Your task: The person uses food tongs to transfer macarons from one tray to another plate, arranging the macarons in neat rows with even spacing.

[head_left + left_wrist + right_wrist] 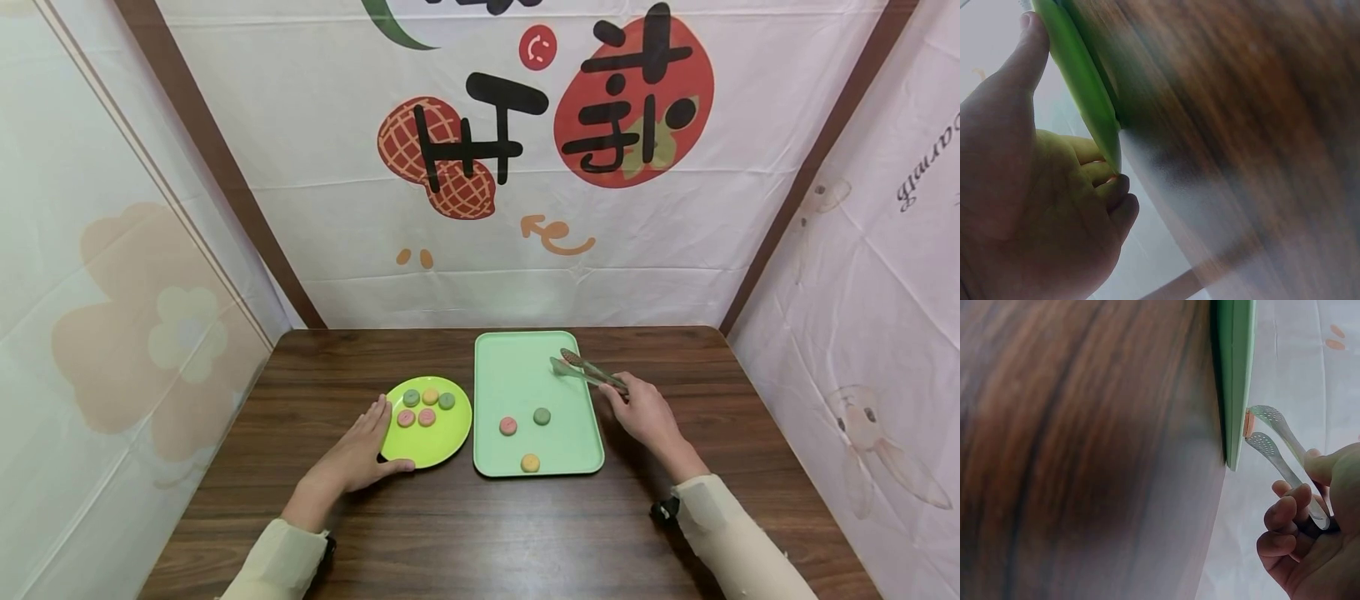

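Observation:
My right hand [647,410] grips metal tongs [1282,464] with perforated tips. Over the tray's far right part, the tong tips stand on either side of a pinkish macaron [1249,424]. On the green tray [517,367] lie a pink macaron [507,426], a green macaron [542,416] and, at the near edge, a yellow macaron [530,462]. My left hand [360,454] touches the lime-green plate [431,450], its fairly straight fingers along the left rim and thumb at the near rim. Two green, two pink and one yellow macaron [430,397] sit on this plate.
Plate and tray stand side by side on a dark wooden table [465,542]. A white printed cloth [330,208] hangs behind the table's far edge, with more cloth at both sides. Dark bands show at both sleeve cuffs.

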A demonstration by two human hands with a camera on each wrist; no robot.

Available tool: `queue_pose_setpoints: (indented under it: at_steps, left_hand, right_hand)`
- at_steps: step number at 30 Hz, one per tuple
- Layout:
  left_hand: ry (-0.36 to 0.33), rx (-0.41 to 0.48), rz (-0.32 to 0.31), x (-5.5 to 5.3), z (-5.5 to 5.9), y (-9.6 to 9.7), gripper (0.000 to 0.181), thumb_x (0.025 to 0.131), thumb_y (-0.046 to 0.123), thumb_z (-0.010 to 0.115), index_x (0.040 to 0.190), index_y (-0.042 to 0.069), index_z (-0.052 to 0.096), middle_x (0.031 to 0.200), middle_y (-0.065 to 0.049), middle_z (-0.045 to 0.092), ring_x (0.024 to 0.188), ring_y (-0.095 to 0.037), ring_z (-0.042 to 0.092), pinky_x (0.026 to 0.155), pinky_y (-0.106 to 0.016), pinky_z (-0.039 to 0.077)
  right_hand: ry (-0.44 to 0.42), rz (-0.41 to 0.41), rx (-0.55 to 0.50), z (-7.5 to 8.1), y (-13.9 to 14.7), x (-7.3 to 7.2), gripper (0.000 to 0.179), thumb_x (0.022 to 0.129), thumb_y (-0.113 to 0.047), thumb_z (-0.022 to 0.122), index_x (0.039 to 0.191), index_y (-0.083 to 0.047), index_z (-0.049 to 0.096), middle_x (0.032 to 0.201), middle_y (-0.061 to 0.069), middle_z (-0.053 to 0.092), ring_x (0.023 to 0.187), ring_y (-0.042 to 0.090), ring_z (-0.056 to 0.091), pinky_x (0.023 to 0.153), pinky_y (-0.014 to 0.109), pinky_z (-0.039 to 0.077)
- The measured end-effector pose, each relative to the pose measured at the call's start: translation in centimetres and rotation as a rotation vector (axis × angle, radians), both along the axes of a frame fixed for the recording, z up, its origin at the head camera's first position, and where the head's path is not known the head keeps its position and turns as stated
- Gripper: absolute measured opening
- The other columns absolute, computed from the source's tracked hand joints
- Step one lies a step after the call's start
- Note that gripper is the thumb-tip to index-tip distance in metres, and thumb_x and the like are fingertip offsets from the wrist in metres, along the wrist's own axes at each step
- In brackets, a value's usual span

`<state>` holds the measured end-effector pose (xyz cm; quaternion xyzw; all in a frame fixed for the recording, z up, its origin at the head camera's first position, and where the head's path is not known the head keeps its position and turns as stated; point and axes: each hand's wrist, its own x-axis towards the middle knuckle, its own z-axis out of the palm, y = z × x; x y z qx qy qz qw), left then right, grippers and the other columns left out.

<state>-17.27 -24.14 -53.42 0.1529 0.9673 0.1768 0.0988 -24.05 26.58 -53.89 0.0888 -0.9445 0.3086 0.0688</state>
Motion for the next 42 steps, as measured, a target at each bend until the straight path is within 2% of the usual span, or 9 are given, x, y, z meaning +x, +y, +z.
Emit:
queue_pose_setpoints:
  at_steps: [9, 19, 32, 42]
  left_hand:
    - [-0.003, 0.002, 0.004, 0.0, 0.0, 0.0, 0.122, 0.095, 0.066, 0.073, 0.166, -0.014, 0.015, 0.175, -0.032, 0.008, 0.163, -0.046, 0.014, 0.131, -0.061, 0.02]
    - [0.001, 0.007, 0.0, 0.1, 0.1, 0.0, 0.122, 0.094, 0.067, 0.072, 0.165, -0.014, 0.015, 0.175, -0.033, 0.008, 0.163, -0.047, 0.014, 0.131, -0.062, 0.021]
    - [0.002, 0.007, 0.0, 0.0, -0.1, 0.0, 0.123, 0.094, 0.068, 0.072, 0.165, -0.014, 0.015, 0.175, -0.033, 0.008, 0.163, -0.047, 0.015, 0.131, -0.062, 0.021]
    - [-0.001, 0.005, 0.003, 0.0, 0.0, 0.0, 0.122, 0.094, 0.067, 0.072, 0.166, -0.013, 0.015, 0.175, -0.032, 0.008, 0.163, -0.046, 0.014, 0.131, -0.061, 0.021]
  right_hand:
    - [0.024, 0.014, -0.013, -0.1, -0.7, 0.4, 0.039, 0.11, -0.035, 0.066, 0.129, -0.001, 0.07, 0.107, 0.015, 0.077, 0.095, 0.035, 0.075, 0.075, 0.055, 0.06]
    - [0.012, 0.029, -0.05, 0.0, -1.7, 0.9, 0.037, 0.11, -0.033, 0.066, 0.132, -0.003, 0.07, 0.117, 0.019, 0.078, 0.105, 0.041, 0.076, 0.084, 0.06, 0.063]
    - [0.013, 0.06, -0.058, 0.1, -2.8, 1.3, 0.041, 0.11, -0.035, 0.065, 0.133, -0.002, 0.07, 0.119, 0.018, 0.078, 0.105, 0.038, 0.076, 0.085, 0.057, 0.064]
    - [0.058, 0.089, -0.059, 0.0, -3.3, 1.6, 0.042, 0.109, -0.034, 0.066, 0.133, 0.0, 0.07, 0.121, 0.02, 0.077, 0.104, 0.038, 0.077, 0.085, 0.057, 0.064]
